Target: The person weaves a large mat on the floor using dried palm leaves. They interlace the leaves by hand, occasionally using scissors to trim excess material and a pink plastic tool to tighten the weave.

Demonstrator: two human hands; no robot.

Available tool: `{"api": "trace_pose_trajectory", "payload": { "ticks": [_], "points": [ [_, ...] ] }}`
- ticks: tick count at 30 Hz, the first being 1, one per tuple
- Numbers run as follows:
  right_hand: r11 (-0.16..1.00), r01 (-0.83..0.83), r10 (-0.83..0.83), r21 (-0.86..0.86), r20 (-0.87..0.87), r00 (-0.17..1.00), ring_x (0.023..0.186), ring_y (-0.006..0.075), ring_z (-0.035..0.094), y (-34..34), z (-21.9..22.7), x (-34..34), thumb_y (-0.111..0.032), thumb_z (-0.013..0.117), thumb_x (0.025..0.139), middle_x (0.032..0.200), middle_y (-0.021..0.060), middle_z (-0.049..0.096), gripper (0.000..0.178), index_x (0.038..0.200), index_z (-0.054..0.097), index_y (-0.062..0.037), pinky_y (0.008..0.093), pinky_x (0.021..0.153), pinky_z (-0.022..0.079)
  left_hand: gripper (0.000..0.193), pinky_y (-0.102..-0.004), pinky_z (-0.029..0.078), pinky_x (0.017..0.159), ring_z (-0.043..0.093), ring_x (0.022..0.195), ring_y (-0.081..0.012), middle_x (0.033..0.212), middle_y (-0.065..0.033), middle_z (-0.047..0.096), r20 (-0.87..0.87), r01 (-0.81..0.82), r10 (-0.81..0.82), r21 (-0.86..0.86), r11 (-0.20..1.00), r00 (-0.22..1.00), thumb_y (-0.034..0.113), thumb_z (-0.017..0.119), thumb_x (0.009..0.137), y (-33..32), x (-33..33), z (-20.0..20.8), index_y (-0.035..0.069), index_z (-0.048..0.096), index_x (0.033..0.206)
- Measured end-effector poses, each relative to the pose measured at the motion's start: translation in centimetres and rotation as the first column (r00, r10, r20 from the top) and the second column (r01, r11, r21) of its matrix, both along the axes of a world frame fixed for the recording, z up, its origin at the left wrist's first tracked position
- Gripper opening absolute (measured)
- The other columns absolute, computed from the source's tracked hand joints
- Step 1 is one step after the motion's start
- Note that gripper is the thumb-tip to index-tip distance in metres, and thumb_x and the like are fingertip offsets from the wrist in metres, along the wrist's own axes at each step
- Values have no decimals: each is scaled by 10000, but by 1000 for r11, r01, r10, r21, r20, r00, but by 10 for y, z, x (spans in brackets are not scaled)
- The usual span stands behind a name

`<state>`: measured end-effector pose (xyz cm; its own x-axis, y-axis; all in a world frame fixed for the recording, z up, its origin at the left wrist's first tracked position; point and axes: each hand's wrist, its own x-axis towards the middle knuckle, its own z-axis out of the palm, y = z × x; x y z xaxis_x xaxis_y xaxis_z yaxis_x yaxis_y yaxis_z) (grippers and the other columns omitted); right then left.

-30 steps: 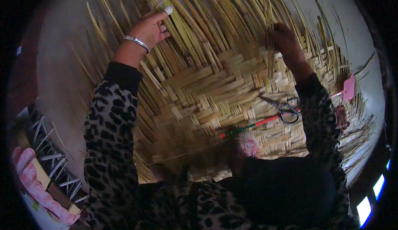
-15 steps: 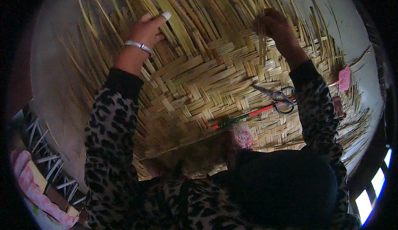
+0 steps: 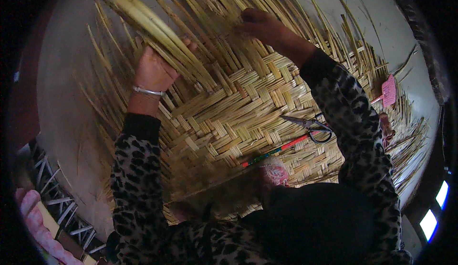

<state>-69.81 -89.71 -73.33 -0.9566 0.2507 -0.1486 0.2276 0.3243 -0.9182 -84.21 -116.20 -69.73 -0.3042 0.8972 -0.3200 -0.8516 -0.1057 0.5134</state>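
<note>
A large half-woven mat (image 3: 260, 95) of flat, straw-coloured plant strips spreads before me, its unwoven ends fanning out at the far side. My left hand (image 3: 156, 69), with a silver bangle at the wrist, grips a thick bundle of pale yellow-green strips (image 3: 160, 28) and holds it raised off the mat at the far left. Farther right, my right hand (image 3: 265, 27) reaches over the loose ends. Its fingers are closed on a strip (image 3: 253, 55) that hangs down toward the weave, smeared by motion.
Black-handled scissors (image 3: 310, 125) lie on the mat near a thin red and green stick (image 3: 276, 148). A pink fly swatter (image 3: 389, 90) lies at the right edge. A patterned foot covering (image 3: 275, 172) rests on the near weave. Pink cloth (image 3: 36, 217) hangs at lower left.
My right hand has moved left with the strip, toward my left hand. My left hand has come slightly nearer and raised the bundle of strips up to the left.
</note>
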Motion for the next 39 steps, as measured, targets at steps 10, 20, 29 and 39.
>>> {"api": "trace_pose_trajectory", "payload": {
  "ticks": [10, 20, 29, 39],
  "points": [
    [870, -168, 232, 463, -84, 969, 866, 304, 629, 3, 5, -23, -122, 571, 838, 884, 135, 609, 115, 872, 616, -21, 390, 683, 513, 560, -345, 519, 808, 618, 1002, -245, 1328, -138, 531, -270, 239, -327, -312, 919, 906, 447, 443, 976, 39, -5, -8, 80, 401, 1397],
    [964, 5, -14, -265, -33, 999, 1002, 169, 551, 7, 33, -3, -248, 619, 878, 1131, 101, 542, 357, 1163, 578, -37, 292, 818, 476, 755, -296, 537, 579, 646, 770, -219, 1276, -207, 540, -303, 135, -474, -711, 690, 827, 593, 555, 873, 92, -17, 9, 46, 394, 1368],
    [947, -293, 317, 129, -252, 914, 1243, 272, 481, 26, 36, 10, -154, 529, 931, 1355, 196, 449, 327, 1225, 595, -26, 322, 973, 454, 527, -341, 542, 466, 659, 685, -290, 1052, -166, 587, -413, -94, -276, -683, 725, 868, 376, 717, 829, 98, -24, -1, 50, 503, 1184],
    [956, -282, 286, 80, -41, 957, 1161, 202, 517, 23, 11, -1, -232, 552, 930, 1313, 142, 478, 330, 1155, 607, 4, 304, 929, 459, 502, -362, 509, 606, 629, 737, -190, 861, -91, 602, -780, -260, -362, -541, 800, 510, 368, 758, 799, 105, -17, -8, 82, 584, 1173]
  ]
}}
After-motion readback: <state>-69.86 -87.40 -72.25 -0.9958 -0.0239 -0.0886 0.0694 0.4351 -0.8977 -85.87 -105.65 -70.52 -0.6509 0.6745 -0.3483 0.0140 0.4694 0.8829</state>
